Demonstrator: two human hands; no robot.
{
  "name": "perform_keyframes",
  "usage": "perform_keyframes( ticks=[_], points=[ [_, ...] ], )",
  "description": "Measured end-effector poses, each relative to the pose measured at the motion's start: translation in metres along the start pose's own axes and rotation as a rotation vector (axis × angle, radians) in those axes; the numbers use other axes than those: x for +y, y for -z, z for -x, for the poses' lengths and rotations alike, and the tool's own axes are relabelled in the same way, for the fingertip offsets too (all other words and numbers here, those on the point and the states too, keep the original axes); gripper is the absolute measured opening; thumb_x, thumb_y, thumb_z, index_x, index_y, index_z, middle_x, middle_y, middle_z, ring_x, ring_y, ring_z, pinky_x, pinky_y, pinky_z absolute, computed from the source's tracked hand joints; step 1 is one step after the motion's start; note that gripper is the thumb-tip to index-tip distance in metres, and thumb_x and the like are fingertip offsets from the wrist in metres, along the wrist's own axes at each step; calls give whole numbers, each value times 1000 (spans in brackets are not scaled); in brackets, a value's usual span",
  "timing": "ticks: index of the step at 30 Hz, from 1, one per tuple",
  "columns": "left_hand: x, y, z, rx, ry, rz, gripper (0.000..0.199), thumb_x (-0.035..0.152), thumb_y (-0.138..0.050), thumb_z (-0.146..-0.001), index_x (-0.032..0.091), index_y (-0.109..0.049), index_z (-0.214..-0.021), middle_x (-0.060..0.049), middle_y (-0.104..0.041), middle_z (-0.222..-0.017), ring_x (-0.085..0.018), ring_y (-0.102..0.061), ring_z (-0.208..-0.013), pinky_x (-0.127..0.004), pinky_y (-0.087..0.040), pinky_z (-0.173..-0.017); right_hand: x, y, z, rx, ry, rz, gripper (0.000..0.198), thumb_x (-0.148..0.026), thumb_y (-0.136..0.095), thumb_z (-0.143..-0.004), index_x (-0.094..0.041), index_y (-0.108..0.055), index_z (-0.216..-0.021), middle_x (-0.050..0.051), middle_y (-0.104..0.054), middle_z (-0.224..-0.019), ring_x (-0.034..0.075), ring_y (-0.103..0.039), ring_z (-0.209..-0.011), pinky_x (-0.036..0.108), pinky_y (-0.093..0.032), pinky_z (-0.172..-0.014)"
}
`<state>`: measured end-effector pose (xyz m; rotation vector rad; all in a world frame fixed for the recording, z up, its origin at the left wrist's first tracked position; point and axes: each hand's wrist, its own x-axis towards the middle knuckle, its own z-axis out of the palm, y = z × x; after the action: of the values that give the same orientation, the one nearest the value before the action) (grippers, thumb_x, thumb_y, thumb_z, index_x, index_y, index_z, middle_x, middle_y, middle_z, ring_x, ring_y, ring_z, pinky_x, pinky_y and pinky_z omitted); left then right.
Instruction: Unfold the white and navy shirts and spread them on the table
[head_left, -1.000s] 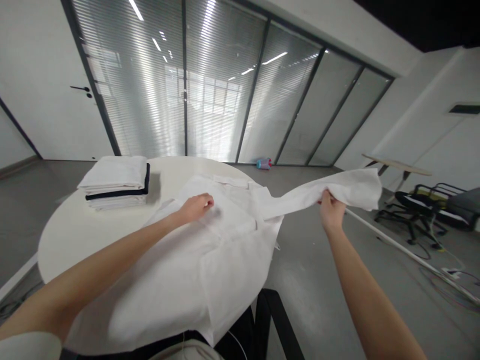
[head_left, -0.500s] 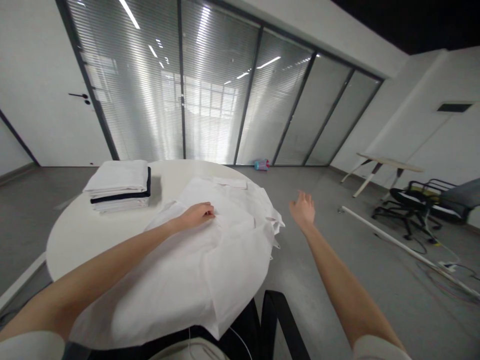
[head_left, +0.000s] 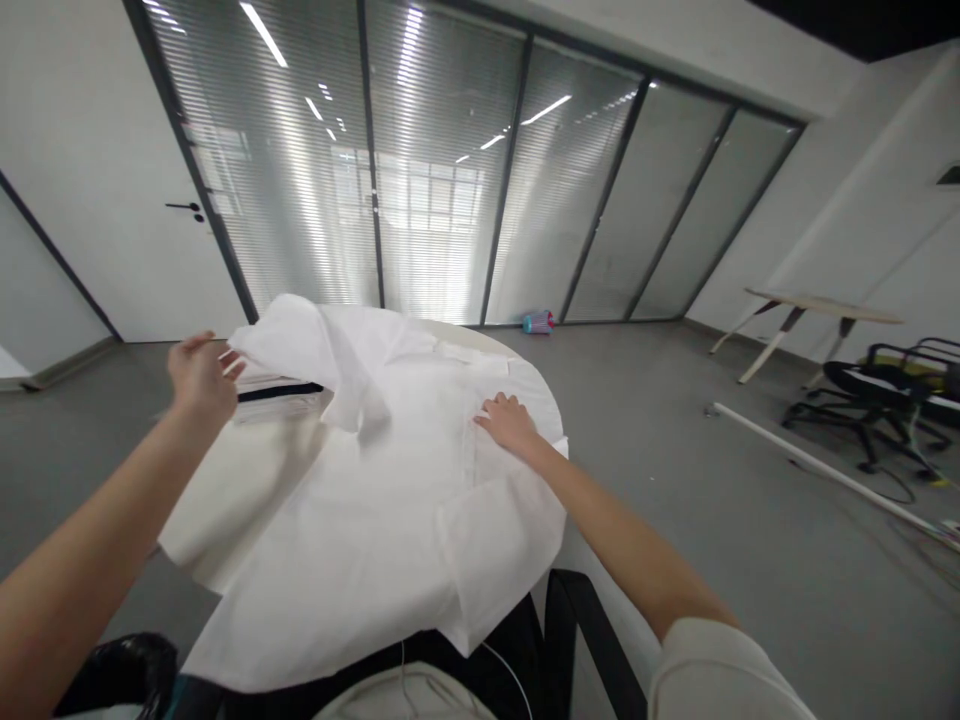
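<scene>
Swapped roles since half a second ago: left hand was pressing flat on the middle of the white shirt, now it's up at the far left with the left sleeve raised off the table. Fingers look loosely curled at the sleeve's end; whether they actually pinch the cloth I can't tell, the edge is blurred. Sleeve arcs from that hand to the right and drops onto the shirt body, partly covering the folded stack at far left; only its dark band and a white layer show under the cloth. Earlier the stack was fully in view.

Shirt lies spread over the round white table, near hem hanging off the near edge, right side folded in already with a flap at near right.

Right hand, which was open in the air off the table's right side, is now down flat on the shirt's right part near the far right edge, fingers spread, palm down, gripping nothing.

Camera view has also shifted a bit left. Far off on the floor by the glass wall: small blue-and-pink object. Right side: slanted desk, black chair, white pole on the floor.
</scene>
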<state>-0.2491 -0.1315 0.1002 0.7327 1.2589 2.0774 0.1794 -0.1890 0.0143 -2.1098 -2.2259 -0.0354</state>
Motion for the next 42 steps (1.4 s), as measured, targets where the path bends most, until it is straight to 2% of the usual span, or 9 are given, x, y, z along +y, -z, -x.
perform_keyframes(
  ticks=[4,7,11,16,23,27,29,35,42],
  points=[
    [-3,18,29,-10,-390,-191,26,28,-71,-66,28,-55,-87,4,-66,-91,-28,-61,-109,-43,-44,-80,1,-4,-5,37,4,-32,23,-27,-46,-101,-18,-66,-109,15,-62,-122,28,-56,-114,36,-44,-91],
    [-2,1,70,-431,-565,-369,15,37,-65,-79,27,-62,-88,-1,-69,-102,-28,-62,-104,-43,-47,-79,4,11,-14,55,-30,-139,20,-23,-45,-100,-19,-65,-103,12,-67,-113,24,-61,-105,32,-44,-83],
    [5,-32,118,-1030,-574,-669,27,47,-59,-85,23,-66,-97,-6,-71,-106,-23,-67,-91,-37,-54,-76,7,51,-28,245,-90,-297,20,-22,-44,-100,-19,-64,-99,10,-71,-105,23,-64,-97,30,-44,-78],
    [-12,-72,152,-1313,-600,-898,53,54,-61,-86,24,-58,-129,-9,-65,-130,-27,-66,-111,-38,-52,-94,0,103,-43,344,91,-344,17,-20,-49,-95,-19,-64,-88,9,-72,-94,22,-65,-87,30,-44,-77],
    [-57,-92,168,-1293,-586,-1095,61,50,-66,-84,20,-51,-136,-14,-57,-138,-28,-62,-117,-37,-47,-100,6,123,-43,407,223,-491,13,-21,-54,-88,-18,-64,-81,5,-71,-83,18,-62,-76,28,-46,-75],
    [-72,-90,168,-1261,-545,-1040,11,30,-64,-84,22,-67,-91,-8,-70,-96,-28,-67,-93,-38,-50,-83,10,109,-38,320,185,-440,12,-21,-54,-87,-19,-65,-81,5,-72,-86,19,-65,-79,29,-47,-76],
    [-70,-93,165,-1223,-556,-922,14,26,-63,-83,22,-63,-70,-7,-67,-78,-28,-66,-82,-39,-48,-77,9,108,-39,344,127,-385,14,-20,-53,-89,-19,-65,-83,7,-73,-90,20,-66,-84,30,-47,-79],
    [-11,-134,135,-938,-690,-660,20,26,-59,-87,22,-67,-69,-4,-61,-74,-27,-62,-86,-41,-44,-87,8,154,-68,473,90,-319,13,-17,-50,-94,-17,-62,-88,12,-71,-96,25,-66,-98,37,-48,-90],
    [98,-186,95,-566,-798,-399,17,26,-62,-92,15,-69,-80,-4,-64,-89,-22,-60,-108,-34,-39,-103,-3,280,-94,960,322,-612,35,-29,-27,-107,-14,-56,-95,9,-63,-111,20,-58,-119,37,-39,-106]
  ],
)
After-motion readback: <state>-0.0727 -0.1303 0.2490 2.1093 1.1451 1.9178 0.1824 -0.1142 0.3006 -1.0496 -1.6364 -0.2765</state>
